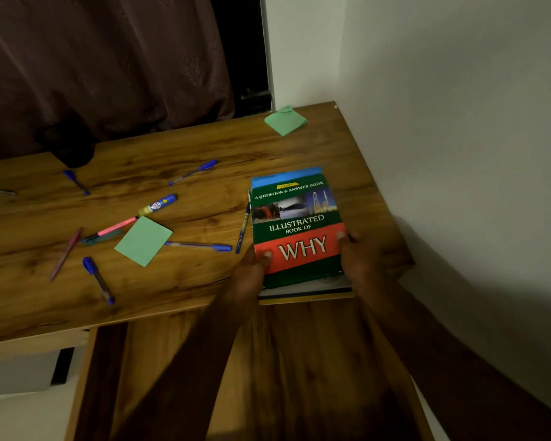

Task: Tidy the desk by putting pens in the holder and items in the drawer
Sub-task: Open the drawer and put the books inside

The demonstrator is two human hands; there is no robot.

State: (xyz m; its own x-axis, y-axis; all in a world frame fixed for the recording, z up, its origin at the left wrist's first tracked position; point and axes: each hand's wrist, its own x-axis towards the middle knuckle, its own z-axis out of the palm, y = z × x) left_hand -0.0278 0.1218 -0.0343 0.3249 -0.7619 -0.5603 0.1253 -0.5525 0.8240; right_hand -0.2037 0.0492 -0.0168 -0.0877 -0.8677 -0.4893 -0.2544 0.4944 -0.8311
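Book stack (296,224) looks stiff and heavyish; left hand (250,272) and right hand (363,259) grip its opposite side edges.

A dark brown fabric curtain (109,58) hangs in folds behind the far edge of the wooden surface (172,281). A white painted wall (442,106) adjoins the surface on the right. A pale vertical frame strip (267,58) borders a dark gap between curtain and wall. A light grey box (16,370) sits below the surface at lower left, on a pale floor (23,418).
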